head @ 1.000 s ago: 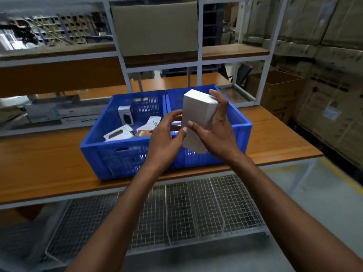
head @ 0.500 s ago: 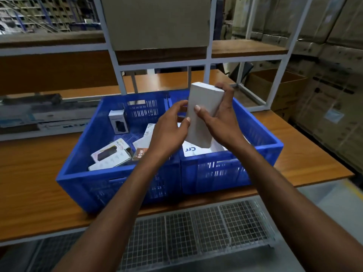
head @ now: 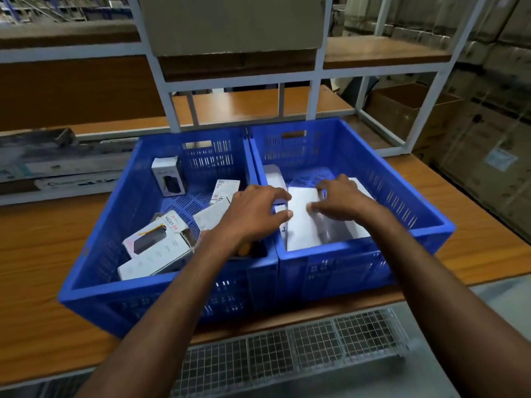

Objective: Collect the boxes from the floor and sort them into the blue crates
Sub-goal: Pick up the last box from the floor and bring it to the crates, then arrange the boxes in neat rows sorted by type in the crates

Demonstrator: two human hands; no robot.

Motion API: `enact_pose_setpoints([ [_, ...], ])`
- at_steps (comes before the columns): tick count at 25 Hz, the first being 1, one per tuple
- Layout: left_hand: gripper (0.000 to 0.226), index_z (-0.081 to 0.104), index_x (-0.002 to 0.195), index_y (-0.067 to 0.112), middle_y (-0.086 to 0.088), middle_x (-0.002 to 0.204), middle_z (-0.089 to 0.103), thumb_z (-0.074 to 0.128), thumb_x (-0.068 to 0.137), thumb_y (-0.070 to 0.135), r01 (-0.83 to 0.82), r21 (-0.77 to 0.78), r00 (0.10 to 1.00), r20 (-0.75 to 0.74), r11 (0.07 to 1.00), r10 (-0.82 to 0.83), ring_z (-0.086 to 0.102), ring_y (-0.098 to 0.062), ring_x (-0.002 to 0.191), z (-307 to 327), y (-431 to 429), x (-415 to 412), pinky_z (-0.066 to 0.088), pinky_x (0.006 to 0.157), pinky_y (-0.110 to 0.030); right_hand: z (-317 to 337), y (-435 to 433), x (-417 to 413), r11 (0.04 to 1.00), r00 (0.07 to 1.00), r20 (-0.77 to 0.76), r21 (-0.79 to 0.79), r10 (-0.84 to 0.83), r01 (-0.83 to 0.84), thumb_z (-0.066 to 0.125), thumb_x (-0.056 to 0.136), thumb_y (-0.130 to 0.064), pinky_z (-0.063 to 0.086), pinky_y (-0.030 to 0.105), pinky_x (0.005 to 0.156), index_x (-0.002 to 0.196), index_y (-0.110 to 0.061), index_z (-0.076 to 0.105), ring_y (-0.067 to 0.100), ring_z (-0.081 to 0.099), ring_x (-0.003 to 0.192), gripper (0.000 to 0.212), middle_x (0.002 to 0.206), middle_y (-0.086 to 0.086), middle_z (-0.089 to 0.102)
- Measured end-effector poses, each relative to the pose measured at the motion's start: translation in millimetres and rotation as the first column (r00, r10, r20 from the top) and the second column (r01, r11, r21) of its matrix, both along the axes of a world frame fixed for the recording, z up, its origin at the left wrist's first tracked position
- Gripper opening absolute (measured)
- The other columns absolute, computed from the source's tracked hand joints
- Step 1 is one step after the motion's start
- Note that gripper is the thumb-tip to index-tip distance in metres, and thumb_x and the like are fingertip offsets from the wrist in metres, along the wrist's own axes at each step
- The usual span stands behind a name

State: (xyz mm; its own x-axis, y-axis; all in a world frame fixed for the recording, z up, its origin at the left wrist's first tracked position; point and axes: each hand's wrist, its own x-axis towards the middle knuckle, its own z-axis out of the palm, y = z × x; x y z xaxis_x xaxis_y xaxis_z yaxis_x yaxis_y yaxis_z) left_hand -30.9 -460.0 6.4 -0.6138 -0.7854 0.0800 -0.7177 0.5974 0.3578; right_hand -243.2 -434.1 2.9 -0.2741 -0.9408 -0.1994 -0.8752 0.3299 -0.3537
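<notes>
Two blue crates stand side by side on the wooden table [head: 40,234]. The left crate [head: 172,281] holds several small product boxes, among them a grey-printed box [head: 156,244] and a small upright box [head: 169,176]. In the right crate [head: 444,224] a long white box [head: 303,228] lies flat on other white boxes. Both of my hands hover over that crate. My left hand [head: 255,209] has its fingertips at the white box's upper left edge. My right hand [head: 342,198] rests its spread fingers on the box's top right.
A white metal shelf frame [head: 313,96] rises behind the crates, with a large cardboard box [head: 230,21] on its upper board. An open carton [head: 408,110] and stacked cartons stand at the right. A wire mesh shelf [head: 287,349] runs under the table.
The white box, held upright in both hands above the crates, has come down flat into the right crate. My fingers have spread on top of it. The view moved closer.
</notes>
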Motion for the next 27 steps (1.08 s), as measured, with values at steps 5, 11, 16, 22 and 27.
enact_pose_setpoints([
  [5, 0.034, 0.065, 0.132, 0.031, 0.007, 0.138, 0.063, 0.064, 0.099, 0.038, 0.056, 0.005, 0.994, -0.094, 0.998, -0.056, 0.053, -0.023, 0.129, 0.3, -7.4, 21.9, 0.046, 0.102, -0.044, -9.0, -1.5, 8.2, 0.998, 0.974, -0.225, 0.038, -0.031, 0.041, 0.068, 0.089, -0.032, 0.042, 0.046, 0.108, 0.133, -0.019, 0.062, 0.039, 0.04, 0.136, 0.046, 0.143, 0.016, 0.05],
  [11, 0.034, 0.063, 0.132, 0.036, 0.009, 0.142, 0.06, 0.062, 0.099, 0.046, -0.076, -0.044, 0.99, -0.124, 0.996, 0.07, 0.055, -0.016, 0.131, 18.0, -20.1, 71.5, 0.046, 0.106, -0.048, 25.7, -17.6, 66.0, 0.921, 0.994, -0.007, -0.376, 0.105, -0.1, 0.074, 0.087, -0.036, 0.055, 0.041, 0.093, 0.12, -0.027, 0.072, 0.02, 0.065, 0.115, 0.034, 0.123, -0.005, 0.072],
  [16, 0.035, 0.066, 0.131, 0.035, 0.011, 0.135, 0.065, 0.067, 0.096, 0.044, -0.277, -0.021, 0.955, -0.116, 0.961, 0.273, 0.06, -0.015, 0.123, 37.9, -48.6, 145.3, 0.049, 0.102, -0.042, 47.1, -48.5, 129.3, 0.869, 0.923, 0.01, -0.341, 0.386, -0.359, 0.077, 0.088, -0.04, 0.054, 0.036, 0.093, 0.122, -0.027, 0.073, 0.013, 0.065, 0.11, 0.036, 0.121, -0.009, 0.072],
  [22, 0.041, 0.062, 0.136, 0.029, 0.007, 0.136, 0.065, 0.068, 0.097, 0.04, -0.257, 0.029, 0.966, -0.001, 0.966, 0.257, 0.062, -0.017, 0.121, 39.5, -114.0, 211.8, 0.052, 0.101, -0.047, 50.5, -118.9, 185.4, 0.904, 0.918, 0.008, -0.179, 0.397, -0.389, 0.078, 0.089, -0.037, 0.053, 0.031, 0.087, 0.122, -0.016, 0.074, 0.018, 0.066, 0.103, 0.039, 0.119, 0.004, 0.073],
  [27, 0.04, 0.062, 0.136, 0.028, 0.007, 0.134, 0.066, 0.066, 0.098, 0.042, -0.104, 0.043, 0.99, 0.098, 0.994, 0.1, 0.063, -0.014, 0.117, 0.9, -160.9, 209.0, 0.053, 0.097, -0.041, 12.1, -182.5, 219.4, 0.961, 0.961, -0.007, -0.015, 0.275, -0.275, 0.079, 0.086, -0.036, 0.057, 0.033, 0.079, 0.102, -0.012, 0.079, 0.02, 0.069, 0.091, 0.029, 0.102, 0.006, 0.076],
])
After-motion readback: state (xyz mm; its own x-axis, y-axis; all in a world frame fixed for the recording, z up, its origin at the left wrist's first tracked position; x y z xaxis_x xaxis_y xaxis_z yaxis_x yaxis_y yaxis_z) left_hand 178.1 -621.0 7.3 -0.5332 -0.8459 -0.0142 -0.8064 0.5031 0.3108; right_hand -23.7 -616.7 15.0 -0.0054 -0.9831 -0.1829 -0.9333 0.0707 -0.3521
